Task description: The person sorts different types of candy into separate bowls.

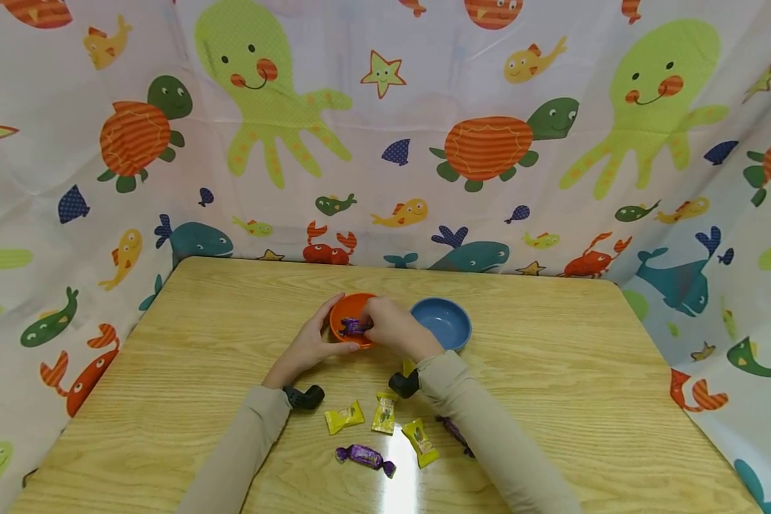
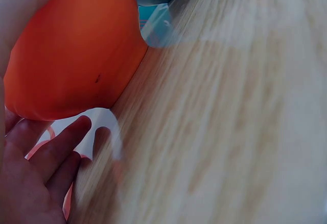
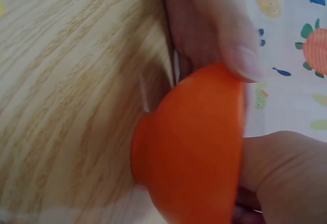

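Observation:
In the head view an orange bowl stands on the table. My left hand holds it from the left, thumb along the near side and fingers round the far side. The left wrist view shows the bowl's outer wall between thumb and fingers. My right hand reaches over the rim into the bowl, its fingertips pinching a purple-wrapped candy. In the right wrist view the bowl wall hides most of those fingers. A blue bowl stands just right of the right hand.
Yellow-wrapped candies lie on the near part of the table, one partly behind the right wrist. A purple candy lies in front, another beside the right sleeve. A patterned curtain stands behind the table.

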`<act>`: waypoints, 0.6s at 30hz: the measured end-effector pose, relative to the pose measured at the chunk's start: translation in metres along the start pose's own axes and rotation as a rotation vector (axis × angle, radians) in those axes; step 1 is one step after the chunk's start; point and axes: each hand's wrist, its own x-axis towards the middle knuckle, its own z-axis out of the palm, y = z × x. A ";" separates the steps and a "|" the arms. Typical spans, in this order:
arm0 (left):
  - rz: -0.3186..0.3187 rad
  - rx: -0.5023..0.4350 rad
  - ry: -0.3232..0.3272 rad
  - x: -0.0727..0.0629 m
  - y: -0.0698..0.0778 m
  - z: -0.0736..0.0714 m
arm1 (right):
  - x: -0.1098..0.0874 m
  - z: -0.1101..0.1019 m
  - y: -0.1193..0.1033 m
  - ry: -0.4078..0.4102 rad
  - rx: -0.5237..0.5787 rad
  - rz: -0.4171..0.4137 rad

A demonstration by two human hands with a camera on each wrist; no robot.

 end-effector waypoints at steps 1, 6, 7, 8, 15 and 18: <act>0.000 -0.002 0.001 0.000 0.000 0.000 | 0.001 0.001 -0.001 -0.003 -0.016 0.004; 0.003 -0.002 -0.003 0.001 0.000 0.000 | 0.002 0.004 -0.002 0.000 -0.073 0.022; 0.005 -0.003 -0.006 0.001 0.000 0.000 | 0.002 0.004 -0.002 0.004 -0.075 0.023; 0.006 -0.001 -0.007 0.001 0.000 0.000 | 0.002 0.004 -0.002 0.006 -0.076 0.022; 0.004 -0.002 -0.004 0.001 0.000 0.000 | 0.002 0.003 -0.001 0.007 -0.060 0.010; -0.003 -0.005 0.002 0.001 0.000 0.000 | 0.001 0.001 -0.003 0.008 -0.039 0.019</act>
